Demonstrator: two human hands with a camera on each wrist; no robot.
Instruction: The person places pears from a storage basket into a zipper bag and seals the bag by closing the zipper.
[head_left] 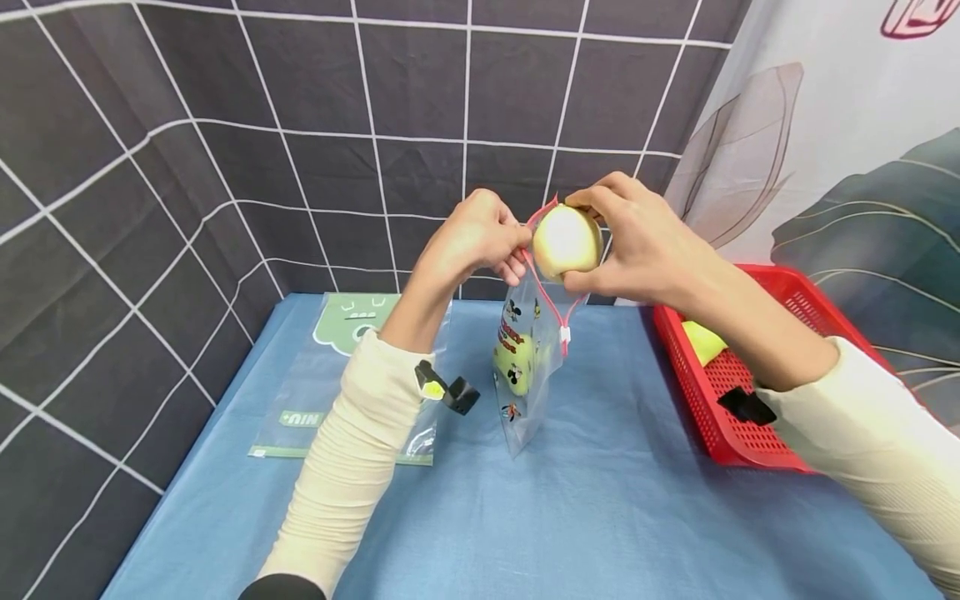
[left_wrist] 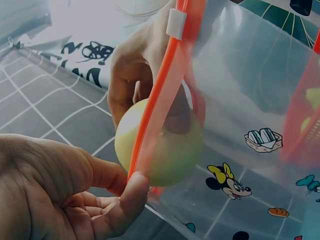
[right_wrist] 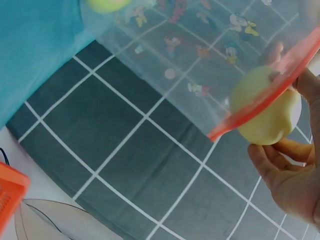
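Note:
My left hand (head_left: 491, 237) pinches the red zip edge of a clear slider bag (head_left: 551, 367) between thumb and fingers, plainly seen in the left wrist view. The bag hangs upright with its mouth spread and its white slider (head_left: 565, 334) at the near side. A pale yellow-green round fruit, apple-like (head_left: 567, 242), is held in the thumb and fingers of my right hand (head_left: 637, 237) at the bag's mouth. In the left wrist view the red edge crosses in front of this fruit (left_wrist: 127, 132). Another green fruit (head_left: 514, 367) sits low inside the bag, partly covered by cartoon prints.
Flat on the blue cloth (head_left: 600, 517) at the left lies a second clear bag with green print (head_left: 300, 400), partly behind my left forearm. A red perforated basket (head_left: 686, 408) stands at the right, holding a yellow-green item (head_left: 703, 342). Dark gridded fabric (head_left: 420, 100) hangs behind.

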